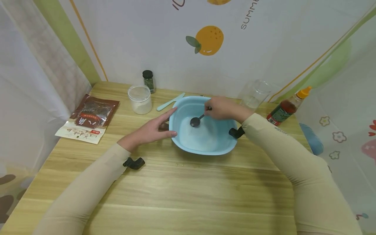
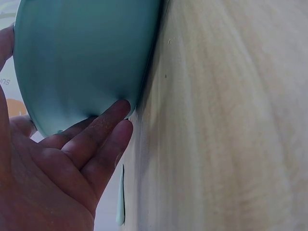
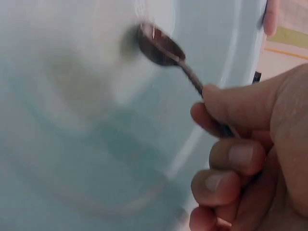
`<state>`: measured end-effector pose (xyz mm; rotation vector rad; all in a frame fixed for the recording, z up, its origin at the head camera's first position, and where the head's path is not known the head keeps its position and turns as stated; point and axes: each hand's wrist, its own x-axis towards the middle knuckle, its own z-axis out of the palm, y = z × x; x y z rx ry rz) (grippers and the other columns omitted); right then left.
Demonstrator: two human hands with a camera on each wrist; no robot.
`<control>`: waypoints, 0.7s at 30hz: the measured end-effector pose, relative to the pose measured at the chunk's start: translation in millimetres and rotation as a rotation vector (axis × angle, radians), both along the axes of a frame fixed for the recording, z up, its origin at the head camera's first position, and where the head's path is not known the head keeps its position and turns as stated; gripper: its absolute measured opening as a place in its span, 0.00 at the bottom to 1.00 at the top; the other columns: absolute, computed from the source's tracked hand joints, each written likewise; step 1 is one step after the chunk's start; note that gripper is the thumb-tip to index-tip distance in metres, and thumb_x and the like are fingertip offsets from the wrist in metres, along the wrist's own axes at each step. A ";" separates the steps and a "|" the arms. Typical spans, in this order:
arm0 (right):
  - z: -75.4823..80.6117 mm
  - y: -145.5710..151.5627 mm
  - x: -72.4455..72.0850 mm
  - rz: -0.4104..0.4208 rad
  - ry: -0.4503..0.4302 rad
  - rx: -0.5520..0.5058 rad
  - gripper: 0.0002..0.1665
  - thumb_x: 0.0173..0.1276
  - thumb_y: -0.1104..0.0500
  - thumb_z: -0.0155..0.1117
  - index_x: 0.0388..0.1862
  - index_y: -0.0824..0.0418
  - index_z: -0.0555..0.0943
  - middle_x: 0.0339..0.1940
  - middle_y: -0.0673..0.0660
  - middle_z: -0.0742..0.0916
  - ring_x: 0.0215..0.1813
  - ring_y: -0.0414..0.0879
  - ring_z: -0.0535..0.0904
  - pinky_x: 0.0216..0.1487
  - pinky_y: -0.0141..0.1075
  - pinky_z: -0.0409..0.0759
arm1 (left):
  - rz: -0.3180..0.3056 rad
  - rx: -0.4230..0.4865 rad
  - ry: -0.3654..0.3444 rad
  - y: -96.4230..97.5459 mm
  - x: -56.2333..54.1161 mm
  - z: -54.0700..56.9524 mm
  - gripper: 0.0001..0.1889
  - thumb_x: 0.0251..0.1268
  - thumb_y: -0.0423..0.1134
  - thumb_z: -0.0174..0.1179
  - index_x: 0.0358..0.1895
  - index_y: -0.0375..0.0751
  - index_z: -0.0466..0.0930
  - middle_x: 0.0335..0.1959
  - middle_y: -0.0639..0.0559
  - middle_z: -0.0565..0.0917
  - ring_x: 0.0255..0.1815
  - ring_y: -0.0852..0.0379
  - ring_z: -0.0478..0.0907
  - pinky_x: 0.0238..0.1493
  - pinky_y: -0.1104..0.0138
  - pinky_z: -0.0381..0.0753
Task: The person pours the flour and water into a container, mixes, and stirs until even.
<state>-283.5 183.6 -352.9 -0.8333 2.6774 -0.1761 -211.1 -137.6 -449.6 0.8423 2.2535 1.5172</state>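
A light blue plastic basin [image 1: 202, 152] sits on the wooden table, with whitish contents spread over its bottom. My left hand [image 1: 151, 130] holds its left side, thumb and forefinger at the rim. In the left wrist view, other fingers [image 2: 103, 127] lie against the outer wall, low near the table. My right hand [image 1: 221, 107] reaches in over the basin's far right side and grips a small dark spoon [image 1: 195, 122] by its handle. The right wrist view shows the spoon's bowl [image 3: 161, 45] tilted over the basin's bottom, the handle pinched between thumb and forefinger.
Left of the basin are a brown-and-cream packet [image 1: 88, 119], a clear jar of white powder [image 1: 140, 101] and a black-capped spice jar [image 1: 148, 80]. A pale green knife [image 1: 170, 101] lies behind it. Rightward stand a clear cup [image 1: 255, 94] and a yellow-capped sauce bottle [image 1: 286, 107].
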 end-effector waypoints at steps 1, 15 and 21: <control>0.4 2.8 -0.9 -0.015 0.029 0.018 0.12 0.84 0.55 0.64 0.44 0.60 0.90 0.40 0.55 0.90 0.39 0.51 0.81 0.41 0.45 0.80 | 0.000 -0.001 -0.001 0.1 -0.1 0.0 0.53 0.79 0.46 0.73 0.94 0.61 0.45 0.87 0.40 0.66 0.72 0.38 0.83 0.73 0.44 0.82; 20.5 18.6 3.1 0.102 -0.127 0.177 0.10 0.79 0.55 0.67 0.39 0.57 0.90 0.33 0.51 0.87 0.36 0.47 0.78 0.39 0.41 0.77 | 0.005 -0.004 -0.018 0.2 1.4 2.6 0.53 0.79 0.48 0.73 0.94 0.62 0.45 0.87 0.39 0.66 0.72 0.38 0.83 0.73 0.44 0.82; 10.7 1.4 8.4 0.211 -0.213 0.083 0.11 0.83 0.54 0.67 0.39 0.55 0.89 0.33 0.49 0.84 0.37 0.45 0.76 0.42 0.41 0.74 | 0.002 0.004 -0.013 0.6 1.9 1.3 0.53 0.79 0.46 0.73 0.94 0.61 0.45 0.87 0.39 0.66 0.72 0.38 0.83 0.73 0.44 0.82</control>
